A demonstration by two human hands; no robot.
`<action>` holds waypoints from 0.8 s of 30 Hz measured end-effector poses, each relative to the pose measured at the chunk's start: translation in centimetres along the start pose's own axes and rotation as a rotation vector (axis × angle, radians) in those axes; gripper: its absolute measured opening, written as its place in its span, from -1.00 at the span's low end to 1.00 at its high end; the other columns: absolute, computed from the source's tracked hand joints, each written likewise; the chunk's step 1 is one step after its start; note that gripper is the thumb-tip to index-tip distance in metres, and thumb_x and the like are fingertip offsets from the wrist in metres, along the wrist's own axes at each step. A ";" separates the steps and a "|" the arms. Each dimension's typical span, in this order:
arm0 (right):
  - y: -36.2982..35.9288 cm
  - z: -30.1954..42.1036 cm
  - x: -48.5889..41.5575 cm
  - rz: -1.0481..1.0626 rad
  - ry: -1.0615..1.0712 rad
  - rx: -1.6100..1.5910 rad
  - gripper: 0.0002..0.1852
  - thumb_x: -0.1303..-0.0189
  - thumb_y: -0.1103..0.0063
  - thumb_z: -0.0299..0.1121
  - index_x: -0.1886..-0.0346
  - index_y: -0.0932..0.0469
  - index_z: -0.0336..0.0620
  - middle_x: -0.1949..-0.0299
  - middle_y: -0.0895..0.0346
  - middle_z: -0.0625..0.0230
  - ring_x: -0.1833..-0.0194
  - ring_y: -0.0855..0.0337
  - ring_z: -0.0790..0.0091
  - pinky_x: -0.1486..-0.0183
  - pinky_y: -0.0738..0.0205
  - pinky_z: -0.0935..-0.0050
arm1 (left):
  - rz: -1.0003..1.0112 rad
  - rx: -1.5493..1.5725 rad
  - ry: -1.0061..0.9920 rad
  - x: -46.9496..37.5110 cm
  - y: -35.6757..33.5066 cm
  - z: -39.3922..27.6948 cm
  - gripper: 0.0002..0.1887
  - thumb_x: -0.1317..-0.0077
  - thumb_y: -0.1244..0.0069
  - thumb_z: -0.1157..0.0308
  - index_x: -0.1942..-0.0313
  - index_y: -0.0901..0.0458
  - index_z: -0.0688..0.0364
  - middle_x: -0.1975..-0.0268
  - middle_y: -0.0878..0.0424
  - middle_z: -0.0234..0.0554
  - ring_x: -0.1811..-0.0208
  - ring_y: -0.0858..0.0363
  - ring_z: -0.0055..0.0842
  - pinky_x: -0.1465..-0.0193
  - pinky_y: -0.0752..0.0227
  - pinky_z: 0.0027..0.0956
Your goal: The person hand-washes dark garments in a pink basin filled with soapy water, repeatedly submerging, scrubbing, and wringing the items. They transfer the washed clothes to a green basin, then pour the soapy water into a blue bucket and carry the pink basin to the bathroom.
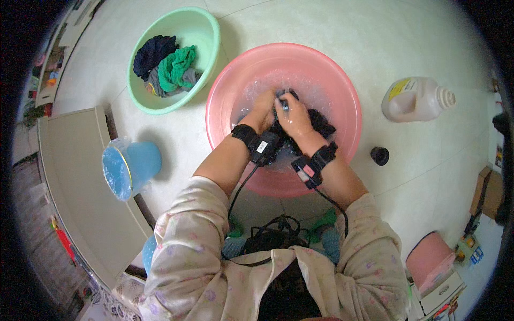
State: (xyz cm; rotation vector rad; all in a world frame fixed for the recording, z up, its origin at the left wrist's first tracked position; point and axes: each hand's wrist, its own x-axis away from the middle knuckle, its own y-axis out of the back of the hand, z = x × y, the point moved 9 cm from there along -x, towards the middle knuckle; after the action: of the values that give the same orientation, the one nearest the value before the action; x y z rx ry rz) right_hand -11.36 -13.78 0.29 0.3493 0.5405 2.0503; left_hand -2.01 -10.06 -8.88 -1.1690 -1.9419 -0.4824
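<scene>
A pink plastic basin (pixel 225 76) stands on the floor before me, with sudsy water and a dark wet cloth (pixel 320 123) in it. Inside the basin, my left hand (pixel 264 108) grips a bunched part of the cloth. Close beside it, my right hand (pixel 293 114) has its fingers curled round the same dark cloth. Suds cling to the fingers. Both wrists wear black straps with small cabled devices. The lower part of the cloth is partly hidden by my hands and the left wrist device.
A green basin (pixel 214 44) holding a green cloth (pixel 175 68) and dark garments stands at upper left. Below it is a blue lined bin (pixel 144 164), near a pale cabinet (pixel 88 180). To the right are a plastic jug (pixel 413 100) and a black cap (pixel 379 155).
</scene>
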 end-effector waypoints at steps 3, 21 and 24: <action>1.5 -2.0 -1.7 -0.032 -0.135 0.239 -0.60 -0.25 0.14 -0.09 0.19 -0.51 -0.25 0.30 -0.54 -0.10 0.25 -0.53 -0.19 0.15 -0.40 -0.01 | 0.078 -0.020 -0.090 1.1 -1.5 -0.6 -0.51 -0.30 0.16 0.05 0.02 -0.48 0.33 0.17 -0.57 -0.10 0.14 -0.50 -0.45 0.05 -0.38 -0.38; 10.8 0.0 -2.1 -0.160 0.062 0.390 -0.78 -0.12 -0.08 -0.31 0.35 -0.52 -0.32 0.23 -0.52 0.07 0.13 -0.49 0.02 0.00 -0.36 0.26 | -0.085 -0.630 -0.605 4.5 6.6 -9.2 -0.64 -0.02 0.06 0.57 0.10 -0.47 0.28 0.23 -0.57 -0.02 0.17 -0.54 -0.25 0.02 -0.39 -0.31; 8.7 1.9 -1.7 -0.225 0.197 0.490 -0.85 -0.03 -0.08 -0.37 0.40 -0.50 -0.26 0.11 -0.50 0.13 0.00 -0.42 0.02 -0.09 -0.32 0.22 | -0.311 -1.086 -1.053 7.6 3.2 -9.0 -0.60 -0.02 0.10 0.56 0.05 -0.48 0.26 0.09 -0.54 0.02 0.01 -0.46 -0.09 -0.13 -0.29 -0.20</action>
State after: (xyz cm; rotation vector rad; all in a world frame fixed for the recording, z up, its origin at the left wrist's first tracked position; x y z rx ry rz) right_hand -16.05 -18.72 6.31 0.3543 1.1567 1.7274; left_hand 2.82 -10.18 2.38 -2.0669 -2.8811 -1.4158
